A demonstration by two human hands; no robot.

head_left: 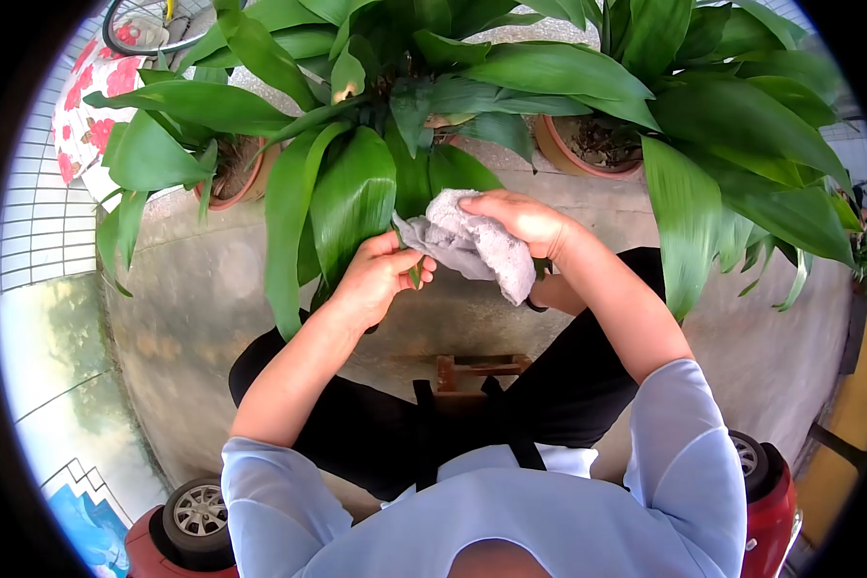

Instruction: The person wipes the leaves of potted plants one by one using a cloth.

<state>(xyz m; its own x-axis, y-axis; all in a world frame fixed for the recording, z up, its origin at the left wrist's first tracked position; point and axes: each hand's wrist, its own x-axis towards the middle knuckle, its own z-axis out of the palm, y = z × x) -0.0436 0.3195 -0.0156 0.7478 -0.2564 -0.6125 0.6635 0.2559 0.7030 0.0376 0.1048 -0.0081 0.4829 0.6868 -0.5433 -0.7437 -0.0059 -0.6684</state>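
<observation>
A crumpled pale grey cloth [472, 241] is in my right hand [525, 223], whose thumb and fingers are closed on it. The cloth lies over part of a broad green leaf [412, 183] that hangs toward me. Just left of the cloth, my left hand [380, 277] is closed in a pinch at the lower end of this leaf, where a bit of green shows between the fingers. Another wide, glossy leaf [354, 197] droops beside my left hand. Folds of cloth hide the middle of the held leaf.
Large leafy plants grow in terracotta pots, one pot [588, 149] at right and another [233, 173] at left. A small wooden stool [477, 371] is between my legs. Concrete floor [193, 299] spreads around, and red wheeled objects [197, 520] flank me. Flowered fabric [96, 106] lies far left.
</observation>
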